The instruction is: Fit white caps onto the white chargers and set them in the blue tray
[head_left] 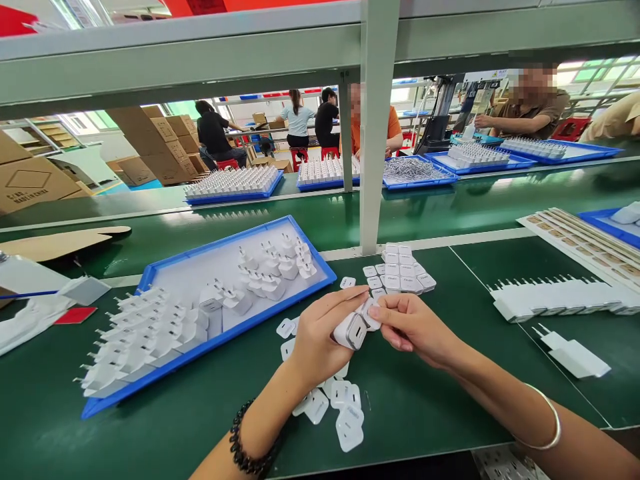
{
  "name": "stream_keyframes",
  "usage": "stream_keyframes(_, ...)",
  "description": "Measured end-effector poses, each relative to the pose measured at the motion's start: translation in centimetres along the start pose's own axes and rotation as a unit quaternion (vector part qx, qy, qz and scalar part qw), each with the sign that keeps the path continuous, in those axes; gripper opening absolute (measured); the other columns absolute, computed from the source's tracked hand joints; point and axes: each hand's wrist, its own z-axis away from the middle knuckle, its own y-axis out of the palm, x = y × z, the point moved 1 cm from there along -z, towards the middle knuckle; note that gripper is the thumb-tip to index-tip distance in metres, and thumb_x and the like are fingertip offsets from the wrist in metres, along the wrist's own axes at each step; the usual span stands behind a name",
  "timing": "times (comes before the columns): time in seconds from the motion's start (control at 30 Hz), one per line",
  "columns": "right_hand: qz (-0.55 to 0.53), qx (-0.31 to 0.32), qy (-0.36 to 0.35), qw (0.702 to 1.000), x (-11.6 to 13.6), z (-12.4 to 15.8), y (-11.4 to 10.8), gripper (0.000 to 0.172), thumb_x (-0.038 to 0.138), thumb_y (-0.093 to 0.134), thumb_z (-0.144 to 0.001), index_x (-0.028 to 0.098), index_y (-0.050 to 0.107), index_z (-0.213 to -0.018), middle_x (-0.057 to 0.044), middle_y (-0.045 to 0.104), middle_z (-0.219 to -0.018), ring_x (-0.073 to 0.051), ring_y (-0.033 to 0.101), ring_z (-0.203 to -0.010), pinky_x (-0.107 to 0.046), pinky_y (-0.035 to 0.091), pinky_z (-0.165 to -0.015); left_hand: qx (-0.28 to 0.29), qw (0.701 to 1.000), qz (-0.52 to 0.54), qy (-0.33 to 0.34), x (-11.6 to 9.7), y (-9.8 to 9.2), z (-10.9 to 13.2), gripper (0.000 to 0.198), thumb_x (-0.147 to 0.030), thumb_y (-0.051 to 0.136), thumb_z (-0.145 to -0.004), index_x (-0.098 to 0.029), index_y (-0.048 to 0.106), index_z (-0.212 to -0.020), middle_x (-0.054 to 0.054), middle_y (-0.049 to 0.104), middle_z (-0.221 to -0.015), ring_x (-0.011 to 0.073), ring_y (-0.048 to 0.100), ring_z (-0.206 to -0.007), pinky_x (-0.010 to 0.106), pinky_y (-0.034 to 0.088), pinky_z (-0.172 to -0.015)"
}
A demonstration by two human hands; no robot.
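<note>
One white charger [349, 332] in left hand [316, 335], head view. Gripped firmly, fingers closed around its body, slotted end toward camera. Right hand [411, 327] just beside, pinching small white cover plate [371, 315] between thumb and forefinger, near charger's slotted end. Can't tell touching or slightly apart. Both held above green table [430, 413].

Below hands: loose plates [349, 430], scattered, some overlapping, some partly hidden by left hand. Beyond hands: block of stacked plates [403, 270] in rows, few singles at its left edge.

Left side: blue-rimmed tray [173, 280], set askew on table. Tight group of chargers [145, 341] at near-left end, pins up and leftward. Looser group [273, 267] toward far-right end, pins up.

Right side: row of chargers [560, 305], side by side, pins away from camera. Single charger [577, 355] lying nearer, apart from row. Card sheets [585, 245] behind row.

Black bead bracelet [244, 445] on left wrist, pale bangle [553, 423] on right forearm.

Past upright post [373, 200]: more blue trays [237, 195] with chargers, one with small silvery parts [413, 169]. Co-workers seated beyond, one in orange [395, 127]. Cartons [157, 150] at back left.
</note>
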Motion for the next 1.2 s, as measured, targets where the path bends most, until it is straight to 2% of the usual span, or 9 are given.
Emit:
stream_keyframes(0.23,0.031,-0.01,-0.005,0.999,0.01,0.02,-0.04,0.042,0.051,0.067,-0.079,0.018,0.05,-0.058,0.006,0.052,-0.039,-0.003,0.032,-0.03,-0.019,0.018,-0.035,-0.001,0.999,0.022,-0.043,-0.1,0.42,0.2,0.045,-0.007,0.066,-0.076,-0.017,0.064,-0.119,0.012,0.067,-0.121,0.0236,0.065,-0.112,0.036,0.055,-0.097)
stream_keyframes(0.53,0.042,-0.015,-0.006,0.999,0.18,0.12,0.06,0.041,0.049,0.065,-0.08,0.019,0.049,-0.058,0.006,0.052,-0.038,-0.003,0.033,-0.029,-0.019,0.019,-0.035,-0.013,0.997,0.038,-0.065,-0.28,0.66,0.01,0.041,-0.012,0.071,-0.076,-0.018,0.065,-0.115,0.01,0.07,-0.116,0.0229,0.066,-0.108,0.037,0.056,-0.096)
stream_keyframes(1.2,0.005,0.031,0.031,0.999,0.46,0.34,-0.56,0.035,0.044,0.067,-0.08,0.016,0.055,-0.061,0.007,0.05,-0.038,-0.002,0.03,-0.03,-0.018,0.017,-0.035,0.019,0.995,0.094,-0.036,0.08,0.04,-0.56,0.041,-0.006,0.07,-0.072,-0.016,0.068,-0.111,0.014,0.071,-0.113,0.0239,0.067,-0.107,0.036,0.056,-0.094)
